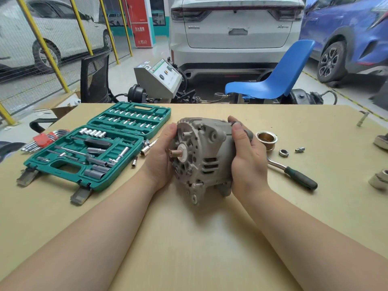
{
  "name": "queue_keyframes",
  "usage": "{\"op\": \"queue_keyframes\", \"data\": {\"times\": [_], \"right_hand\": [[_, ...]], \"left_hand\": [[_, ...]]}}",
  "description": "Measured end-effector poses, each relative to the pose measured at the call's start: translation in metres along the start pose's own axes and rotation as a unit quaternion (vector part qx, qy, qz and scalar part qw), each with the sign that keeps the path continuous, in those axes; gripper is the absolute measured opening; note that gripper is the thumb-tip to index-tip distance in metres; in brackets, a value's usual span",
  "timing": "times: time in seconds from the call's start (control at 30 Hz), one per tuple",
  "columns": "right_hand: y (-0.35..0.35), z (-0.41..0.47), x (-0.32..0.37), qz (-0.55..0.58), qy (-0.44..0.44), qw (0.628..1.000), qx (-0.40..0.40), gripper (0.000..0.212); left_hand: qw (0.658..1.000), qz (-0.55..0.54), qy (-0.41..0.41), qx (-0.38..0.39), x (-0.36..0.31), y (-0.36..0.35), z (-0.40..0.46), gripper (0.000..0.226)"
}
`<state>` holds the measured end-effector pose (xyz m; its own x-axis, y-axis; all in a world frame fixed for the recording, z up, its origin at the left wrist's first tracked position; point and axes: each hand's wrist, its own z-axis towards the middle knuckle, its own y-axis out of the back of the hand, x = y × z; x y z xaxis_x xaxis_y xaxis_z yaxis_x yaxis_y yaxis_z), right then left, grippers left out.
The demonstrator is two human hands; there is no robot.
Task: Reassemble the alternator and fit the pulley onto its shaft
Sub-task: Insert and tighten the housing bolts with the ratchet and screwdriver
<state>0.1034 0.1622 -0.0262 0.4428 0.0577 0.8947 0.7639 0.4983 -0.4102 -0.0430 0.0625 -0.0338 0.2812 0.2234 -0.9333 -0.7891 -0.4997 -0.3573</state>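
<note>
Gripping the alternator — left hand, right hand — above tan table, white car behind.

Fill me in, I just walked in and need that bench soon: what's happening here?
A person holds an alternator between both hands, left hand and right hand, above the table. The pulley and nut lie loose at the right beside a ratchet, not yet fitted. An open socket set sits left.

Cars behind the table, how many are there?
3. A white car at far left behind the fence, another white car straight ahead, rear facing us, and a blue car at right. More may be hidden.
</note>
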Motion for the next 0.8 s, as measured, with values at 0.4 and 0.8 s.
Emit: {"op": "queue_keyframes", "data": {"times": [0.4, 0.8], "right_hand": [[0.011, 0.019, -0.005, -0.033, 0.004, 0.998, -0.057, 0.035], [0.016, 0.015, 0.005, 0.161, -0.224, 0.960, -0.045, 0.027]], "left_hand": [[0.999, 0.013, -0.019, 0.025, 0.000, -0.009, 0.011, 0.048], [0.997, 0.022, -0.057, 0.052, -0.023, -0.009, -0.010, 0.051]]}}
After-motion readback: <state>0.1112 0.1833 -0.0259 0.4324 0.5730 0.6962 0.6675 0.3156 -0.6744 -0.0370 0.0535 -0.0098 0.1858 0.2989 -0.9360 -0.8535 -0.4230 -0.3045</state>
